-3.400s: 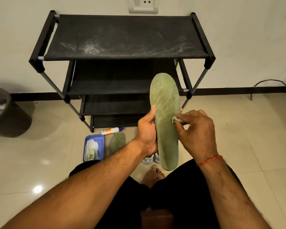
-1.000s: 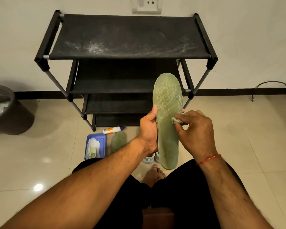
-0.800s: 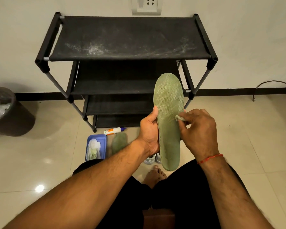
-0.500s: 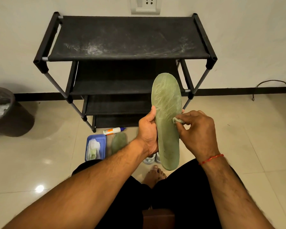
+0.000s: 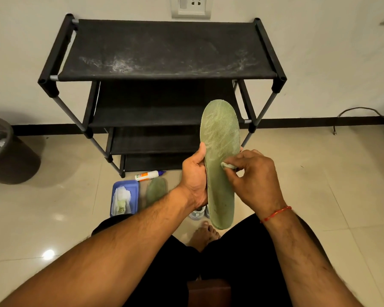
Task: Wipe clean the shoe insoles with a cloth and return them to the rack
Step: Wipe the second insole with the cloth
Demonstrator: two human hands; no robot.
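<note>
My left hand (image 5: 194, 178) grips the left edge of a long green insole (image 5: 220, 138), held upright with its toe end up, in front of the black shoe rack (image 5: 164, 54). A small pale cloth (image 5: 227, 166) is pinched in the fingertips of my right hand (image 5: 253, 178) and pressed against the middle of the insole. A second green insole (image 5: 156, 190) lies flat on the floor beside a blue tray (image 5: 136, 191). The rack's shelves hold nothing that I can see.
The blue tray holds white wipes (image 5: 121, 199). A glue bottle (image 5: 150, 175) lies at the rack's foot. A dark bin (image 5: 7, 151) stands at the left, a cable (image 5: 361, 111) by the wall at the right. Shoes (image 5: 197, 214) and a bare foot (image 5: 205, 237) lie below my hands.
My right hand has rubbed the cloth back and forth across the insole's middle; it now sits a little further left on the surface. The left hand's grip is unchanged.
</note>
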